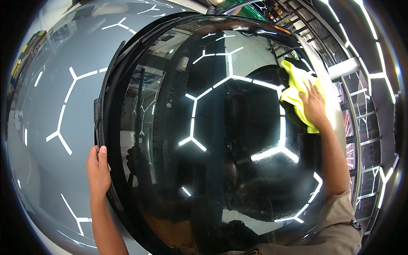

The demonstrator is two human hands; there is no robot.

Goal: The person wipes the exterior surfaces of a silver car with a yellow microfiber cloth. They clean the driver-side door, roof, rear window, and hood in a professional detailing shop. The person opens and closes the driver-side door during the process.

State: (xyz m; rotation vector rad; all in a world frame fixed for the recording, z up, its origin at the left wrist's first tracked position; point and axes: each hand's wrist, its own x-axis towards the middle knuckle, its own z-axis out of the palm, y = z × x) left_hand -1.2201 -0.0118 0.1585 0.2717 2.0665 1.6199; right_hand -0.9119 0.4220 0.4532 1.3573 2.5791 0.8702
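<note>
Cloth [296,80]: yellow-green, bunched at R edge of windshield [242,119], near pale trim [338,112]; any grit trapped under it could scratch, I'd guess.
Wiper [98,121]: leaning hard near its lower end might bend it.
R hand [313,104]: open, fingers spread, palm down on cloth; forearm stretched fwd from tan sleeve [338,219].
L hand [98,170]: at wiper's near end by grey hood [42,106], thumb up, fingertips hidden; can't tell if gripping.

Neon-yellow cloth [294,88] — hood [87,112] grey, perhaps bluish.
</note>
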